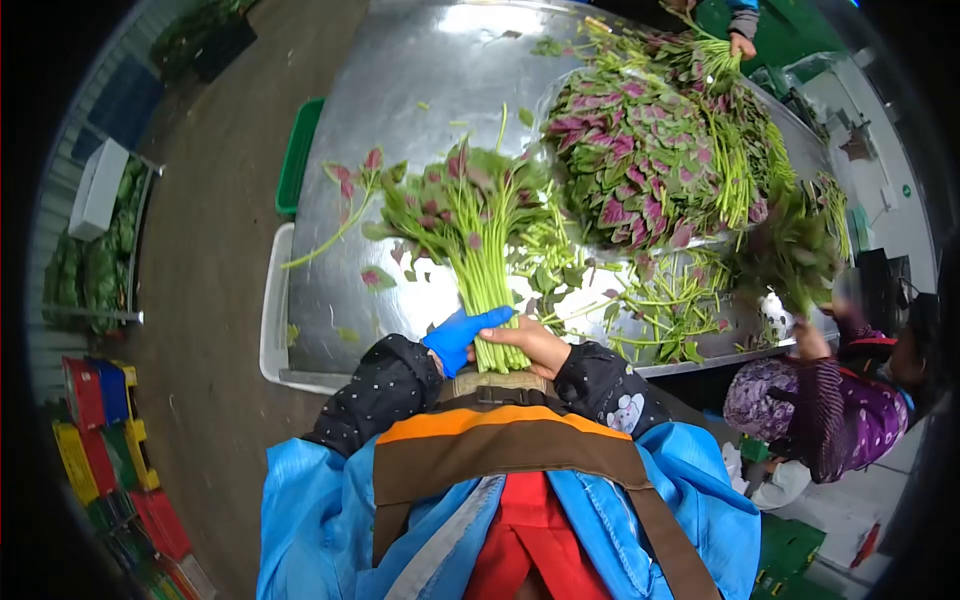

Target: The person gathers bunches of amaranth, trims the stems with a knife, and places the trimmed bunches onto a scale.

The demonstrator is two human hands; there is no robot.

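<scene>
Left hand [458, 336], right hand [535, 342]: both clasp one amaranth bunch [470, 215]; one heap [640, 160] beyond

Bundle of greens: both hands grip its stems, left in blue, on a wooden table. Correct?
No: head view shows a shiny metal table, not wood. The bundle of greens lies on it, left hand in blue and right hand gripping its stems.

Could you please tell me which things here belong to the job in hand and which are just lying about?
In hand: bundle of green-stalked purple-leaved greens, gripped by left hand and right hand.
Lying about: large heap of purple-green leaves; loose green stems; green plastic crate; white plastic tray.
</scene>
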